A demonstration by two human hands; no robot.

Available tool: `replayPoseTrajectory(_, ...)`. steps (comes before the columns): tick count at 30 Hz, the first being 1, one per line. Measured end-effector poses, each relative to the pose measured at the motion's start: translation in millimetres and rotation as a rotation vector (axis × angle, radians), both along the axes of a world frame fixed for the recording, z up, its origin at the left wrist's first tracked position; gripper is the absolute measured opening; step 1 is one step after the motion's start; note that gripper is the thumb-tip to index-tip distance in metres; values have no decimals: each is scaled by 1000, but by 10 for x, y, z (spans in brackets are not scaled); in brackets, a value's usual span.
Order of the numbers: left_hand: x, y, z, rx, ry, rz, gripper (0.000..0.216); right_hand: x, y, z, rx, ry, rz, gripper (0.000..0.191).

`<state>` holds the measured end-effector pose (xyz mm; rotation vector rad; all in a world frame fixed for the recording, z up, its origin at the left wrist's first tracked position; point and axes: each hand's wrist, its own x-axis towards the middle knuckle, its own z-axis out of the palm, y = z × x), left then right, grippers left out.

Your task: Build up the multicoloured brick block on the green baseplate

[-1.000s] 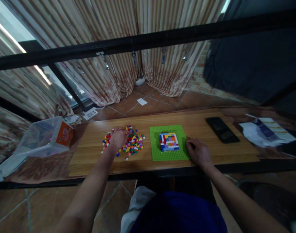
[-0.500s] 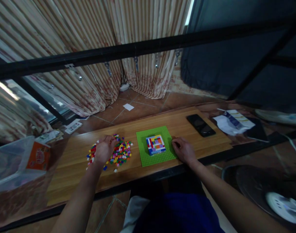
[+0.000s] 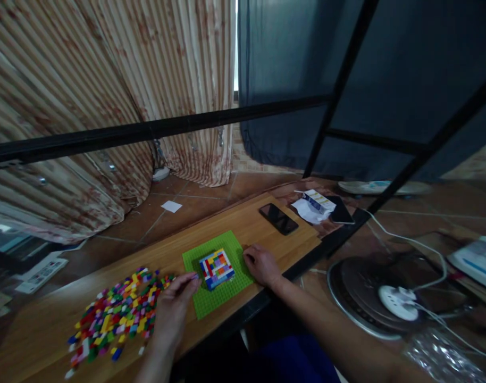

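My left hand [image 3: 177,296] is closed in a pinch at the left edge of the green baseplate [image 3: 219,305]. A small purplish toy brick [image 3: 195,276] shows at its fingertips. On the plate sits a square block built of many-coloured bricks [image 3: 216,268], just right of those fingertips. My right hand [image 3: 262,265] rests curled at the plate's right edge; the inside of its fingers is hidden. Beneath and left of my left wrist, a heap of loose bricks [image 3: 125,308] spreads over the wooden board.
A black phone [image 3: 278,218] lies on the wooden board [image 3: 163,249], beyond my right hand. Further right are crumpled paper [image 3: 312,208] and a dark flat object [image 3: 341,210]. A black metal bar [image 3: 159,127] crosses behind. A white power strip [image 3: 398,303] with cables sits low at right.
My left hand has moved right, from over the loose bricks to the baseplate's edge, with a small brick pinched. The view has turned right; my right hand stays by the plate.
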<state>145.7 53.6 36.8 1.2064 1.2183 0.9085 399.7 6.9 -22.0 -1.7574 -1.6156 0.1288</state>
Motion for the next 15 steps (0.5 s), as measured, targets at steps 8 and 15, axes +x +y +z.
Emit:
replayPoseTrajectory(8, 153, 21, 88, 90, 103, -61, 39, 0, 2, 3, -11, 10, 6, 15)
replayPoseTrajectory(15, 242, 27, 57, 168, 130, -16, 43, -10, 1, 44, -22, 24, 6, 15)
